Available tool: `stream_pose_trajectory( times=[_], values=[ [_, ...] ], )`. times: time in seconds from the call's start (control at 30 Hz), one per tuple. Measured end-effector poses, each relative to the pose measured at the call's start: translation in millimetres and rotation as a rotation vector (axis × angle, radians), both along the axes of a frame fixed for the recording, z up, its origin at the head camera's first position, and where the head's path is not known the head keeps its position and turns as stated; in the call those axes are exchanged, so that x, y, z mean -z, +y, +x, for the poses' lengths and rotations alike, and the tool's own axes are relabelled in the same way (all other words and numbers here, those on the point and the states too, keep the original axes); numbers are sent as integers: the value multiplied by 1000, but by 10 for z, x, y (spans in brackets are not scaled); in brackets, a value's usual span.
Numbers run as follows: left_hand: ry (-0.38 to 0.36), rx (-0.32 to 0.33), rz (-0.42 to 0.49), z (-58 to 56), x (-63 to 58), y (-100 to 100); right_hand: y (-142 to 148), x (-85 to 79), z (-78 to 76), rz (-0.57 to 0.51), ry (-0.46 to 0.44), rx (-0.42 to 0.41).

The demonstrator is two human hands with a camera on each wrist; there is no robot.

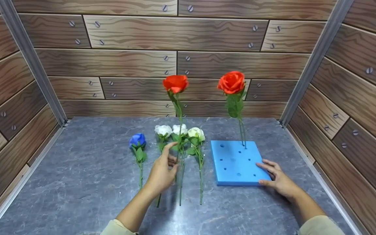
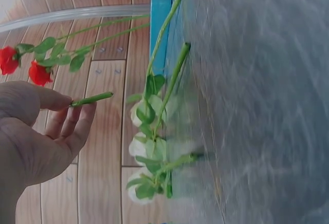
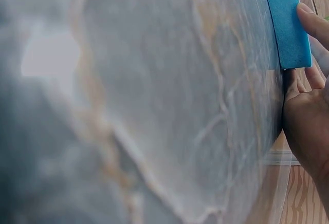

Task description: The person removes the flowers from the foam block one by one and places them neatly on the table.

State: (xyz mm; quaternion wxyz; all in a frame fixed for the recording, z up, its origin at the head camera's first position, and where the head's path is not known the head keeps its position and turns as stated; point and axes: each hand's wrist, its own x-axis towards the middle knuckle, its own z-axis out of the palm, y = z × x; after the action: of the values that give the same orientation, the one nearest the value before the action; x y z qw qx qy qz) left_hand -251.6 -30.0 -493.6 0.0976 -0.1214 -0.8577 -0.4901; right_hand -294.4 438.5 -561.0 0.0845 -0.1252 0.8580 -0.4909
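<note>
Red rose [image 1: 175, 83] is upright above the desk [image 1: 86, 163], stem [image 2: 95, 99] pinched by left hand [image 1: 163, 169], right hand [image 1: 281, 181] fingers spread against blue block [image 1: 235, 166]; likely carry step, next needs stem aligned over free hole [image 1: 222, 146].

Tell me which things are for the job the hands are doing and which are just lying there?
In use: left hand; held red rose; right hand; blue block; red roses standing in it.

Lying there, maybe for later: blue rose; three pale flowers.
</note>
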Motion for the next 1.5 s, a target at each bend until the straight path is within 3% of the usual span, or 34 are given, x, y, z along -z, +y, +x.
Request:
stream_pose_trajectory(
  times=[0.43,0.83,1.17,1.5],
  values=[
    [-9,-30,-5,-11,18,-238,8,-21,6,0,-4,5],
    [-130,-7,73,34,48,-512,2,-14,4,-15,-16,6],
    [-238,-46,110,124,101,-842,-2,8,-8,-25,-36,-1],
    [-310,-55,165,161,68,-1186,11,0,-15,-24,-35,15]
  ],
)
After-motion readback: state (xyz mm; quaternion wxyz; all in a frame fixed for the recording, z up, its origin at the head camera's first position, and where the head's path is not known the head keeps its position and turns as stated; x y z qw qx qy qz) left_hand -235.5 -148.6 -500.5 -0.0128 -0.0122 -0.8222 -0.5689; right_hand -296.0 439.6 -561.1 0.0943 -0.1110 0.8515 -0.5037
